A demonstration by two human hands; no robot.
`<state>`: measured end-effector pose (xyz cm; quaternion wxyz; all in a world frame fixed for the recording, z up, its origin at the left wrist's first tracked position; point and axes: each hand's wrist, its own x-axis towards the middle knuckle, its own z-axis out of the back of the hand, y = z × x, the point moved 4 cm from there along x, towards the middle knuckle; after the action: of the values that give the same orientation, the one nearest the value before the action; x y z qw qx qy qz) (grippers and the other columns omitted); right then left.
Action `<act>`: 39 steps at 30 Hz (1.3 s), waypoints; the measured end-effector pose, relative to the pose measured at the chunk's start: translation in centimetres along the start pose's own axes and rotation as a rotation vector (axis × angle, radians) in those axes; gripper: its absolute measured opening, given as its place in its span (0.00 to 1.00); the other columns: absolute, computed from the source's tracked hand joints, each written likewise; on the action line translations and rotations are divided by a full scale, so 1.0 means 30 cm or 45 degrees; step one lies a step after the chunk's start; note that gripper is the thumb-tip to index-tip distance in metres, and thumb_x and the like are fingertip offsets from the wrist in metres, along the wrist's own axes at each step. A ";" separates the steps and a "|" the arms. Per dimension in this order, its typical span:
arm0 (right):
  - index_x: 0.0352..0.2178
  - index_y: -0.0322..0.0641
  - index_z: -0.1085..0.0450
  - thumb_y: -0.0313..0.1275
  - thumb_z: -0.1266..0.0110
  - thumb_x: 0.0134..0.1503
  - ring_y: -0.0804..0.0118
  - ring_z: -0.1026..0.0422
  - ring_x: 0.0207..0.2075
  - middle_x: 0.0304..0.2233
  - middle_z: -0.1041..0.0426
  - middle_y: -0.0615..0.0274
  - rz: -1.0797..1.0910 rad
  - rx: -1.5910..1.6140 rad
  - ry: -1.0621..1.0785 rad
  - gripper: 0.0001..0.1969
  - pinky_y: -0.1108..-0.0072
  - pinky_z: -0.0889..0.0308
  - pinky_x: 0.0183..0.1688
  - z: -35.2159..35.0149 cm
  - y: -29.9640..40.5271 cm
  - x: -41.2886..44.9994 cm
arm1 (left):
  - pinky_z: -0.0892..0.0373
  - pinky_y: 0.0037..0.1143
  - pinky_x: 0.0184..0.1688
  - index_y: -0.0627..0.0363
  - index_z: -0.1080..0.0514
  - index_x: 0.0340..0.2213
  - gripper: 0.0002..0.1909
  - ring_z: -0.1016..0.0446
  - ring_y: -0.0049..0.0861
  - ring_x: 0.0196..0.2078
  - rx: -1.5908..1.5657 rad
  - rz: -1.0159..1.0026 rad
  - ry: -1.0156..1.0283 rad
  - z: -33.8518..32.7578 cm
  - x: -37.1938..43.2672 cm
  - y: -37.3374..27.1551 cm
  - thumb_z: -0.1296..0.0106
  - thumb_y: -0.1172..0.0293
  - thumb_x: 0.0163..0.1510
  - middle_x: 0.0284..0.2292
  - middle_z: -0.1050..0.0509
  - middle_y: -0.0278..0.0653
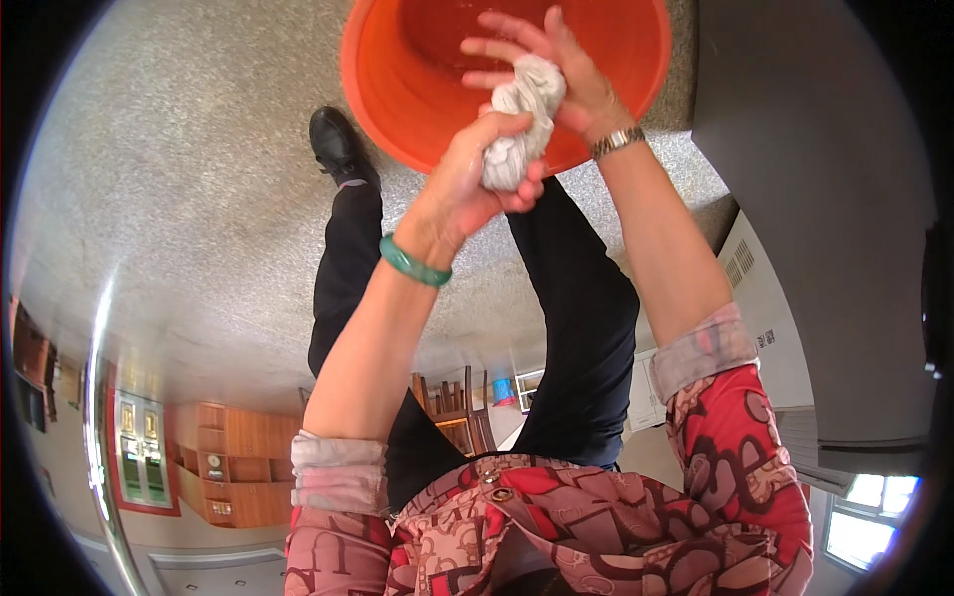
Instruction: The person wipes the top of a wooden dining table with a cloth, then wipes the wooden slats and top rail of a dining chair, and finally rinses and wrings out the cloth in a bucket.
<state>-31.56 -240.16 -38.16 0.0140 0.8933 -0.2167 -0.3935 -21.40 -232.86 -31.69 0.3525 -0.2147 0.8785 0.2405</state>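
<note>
My left hand (477,167), with a green bangle at the wrist, grips a bunched, twisted whitish cloth (514,160). Its thumb lies across the front and its fingers curl underneath. The cloth's upper end lies against or close by the palm of my right hand (570,86). That hand's fingers are spread and not closed around the cloth; a metal watch (617,141) is on its wrist. Both hands are over the near rim of a large orange plastic basin (387,112). The far part of the basin is cut off by the picture's edge.
The basin stands on a speckled grey floor (186,149), beside my black shoe (333,138). A large dark grey panel (805,186) rises close on the right. A shiny metal pole (97,417) is at the left. Wooden cabinets (253,469) and chairs (455,402) are in the background.
</note>
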 end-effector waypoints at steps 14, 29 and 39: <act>0.29 0.36 0.36 0.32 0.47 0.55 0.77 0.41 0.13 0.13 0.40 0.70 -0.019 -0.456 -0.645 0.09 0.82 0.41 0.16 -0.024 -0.034 0.069 | 0.38 0.20 0.20 0.57 0.35 0.29 0.16 0.33 0.19 0.20 0.680 -0.167 -0.404 0.085 0.142 0.002 0.41 0.65 0.41 0.21 0.31 0.35; 0.56 0.33 0.50 0.43 0.49 0.55 0.64 0.27 0.32 0.23 0.28 0.59 0.082 0.047 0.382 0.34 0.72 0.31 0.37 -0.165 -0.007 -0.121 | 0.47 0.18 0.14 0.63 0.35 0.35 0.19 0.43 0.18 0.12 -0.525 0.168 0.371 -0.058 -0.086 0.101 0.53 0.57 0.51 0.16 0.36 0.36; 0.37 0.37 0.36 0.36 0.54 0.60 0.82 0.43 0.12 0.11 0.45 0.75 -0.058 -0.243 -0.108 0.12 0.85 0.39 0.19 -0.169 0.034 -0.083 | 0.45 0.17 0.15 0.58 0.34 0.24 0.09 0.38 0.15 0.14 0.517 -0.059 -0.165 -0.085 -0.042 0.014 0.44 0.72 0.41 0.15 0.36 0.31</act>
<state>-29.82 -240.84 -32.73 0.0809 0.8752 -0.1581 -0.4500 -22.12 -233.74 -29.05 0.4496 -0.1436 0.8793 0.0639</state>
